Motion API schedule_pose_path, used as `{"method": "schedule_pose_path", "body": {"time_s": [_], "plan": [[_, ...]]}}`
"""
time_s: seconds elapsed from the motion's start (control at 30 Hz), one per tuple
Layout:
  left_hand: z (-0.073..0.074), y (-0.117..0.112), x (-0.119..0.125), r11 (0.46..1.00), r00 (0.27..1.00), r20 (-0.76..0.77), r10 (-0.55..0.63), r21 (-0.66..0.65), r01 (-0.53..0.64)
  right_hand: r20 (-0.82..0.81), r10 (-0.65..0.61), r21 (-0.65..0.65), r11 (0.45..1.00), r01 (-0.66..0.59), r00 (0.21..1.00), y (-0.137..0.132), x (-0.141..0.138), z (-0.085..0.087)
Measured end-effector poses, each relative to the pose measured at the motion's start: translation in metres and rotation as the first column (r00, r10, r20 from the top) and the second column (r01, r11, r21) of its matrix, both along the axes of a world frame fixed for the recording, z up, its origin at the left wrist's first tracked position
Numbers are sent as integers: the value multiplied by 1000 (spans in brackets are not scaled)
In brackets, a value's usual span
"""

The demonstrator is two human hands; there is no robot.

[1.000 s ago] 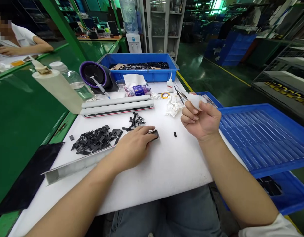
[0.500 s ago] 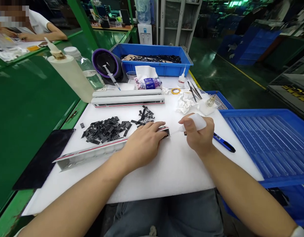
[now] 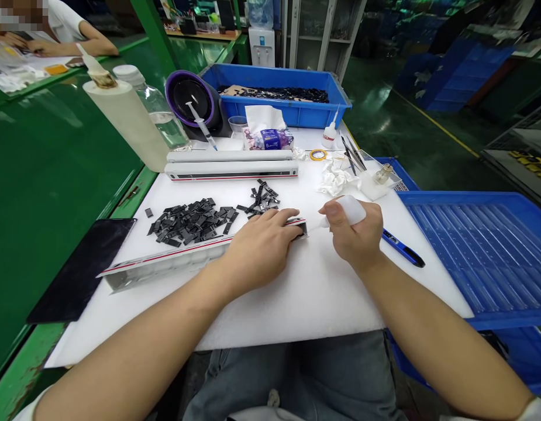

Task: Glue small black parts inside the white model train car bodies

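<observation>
My left hand point(image 3: 264, 248) is closed around the right end of a long, pale channel-shaped strip point(image 3: 165, 264) with a red line along its top edge. The strip lies slantwise across the white work surface point(image 3: 270, 316). In my right hand point(image 3: 358, 234) is a small white squeeze bottle point(image 3: 351, 209), tilted with its thin nozzle pointing left at the strip's open end. Whether the tip touches the strip, I cannot tell. Behind the strip lie a large pile of small black rectangular pieces point(image 3: 186, 222) and a smaller pile point(image 3: 264, 197).
Two similar strips point(image 3: 233, 171) lie farther back, before a tissue pack point(image 3: 270, 137) and a blue bin point(image 3: 279, 111). Tweezers point(image 3: 351, 155) and crumpled tissue point(image 3: 334, 178) are at back right. A blue pen-like tool point(image 3: 404, 248) lies beside my right hand, near a blue tray point(image 3: 485, 251).
The camera view has shifted slightly, so the bench's far part appears higher. Both hands keep their hold on the strip and the bottle, with the nozzle still at the strip's end.
</observation>
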State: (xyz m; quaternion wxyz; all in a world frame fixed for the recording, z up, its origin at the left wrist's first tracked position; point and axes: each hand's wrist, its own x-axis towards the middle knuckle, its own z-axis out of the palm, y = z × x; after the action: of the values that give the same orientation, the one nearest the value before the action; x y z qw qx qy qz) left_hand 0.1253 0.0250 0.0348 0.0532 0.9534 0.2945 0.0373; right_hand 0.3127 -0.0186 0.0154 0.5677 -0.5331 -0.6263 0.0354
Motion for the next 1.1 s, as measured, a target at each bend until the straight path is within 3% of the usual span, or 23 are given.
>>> {"method": "schedule_pose_path", "body": {"time_s": [1.1], "plan": [[3,-1,3,1000,1000,-2,17,-14,-17,12,-21,-43,999,21,1000,1,0,2]]}}
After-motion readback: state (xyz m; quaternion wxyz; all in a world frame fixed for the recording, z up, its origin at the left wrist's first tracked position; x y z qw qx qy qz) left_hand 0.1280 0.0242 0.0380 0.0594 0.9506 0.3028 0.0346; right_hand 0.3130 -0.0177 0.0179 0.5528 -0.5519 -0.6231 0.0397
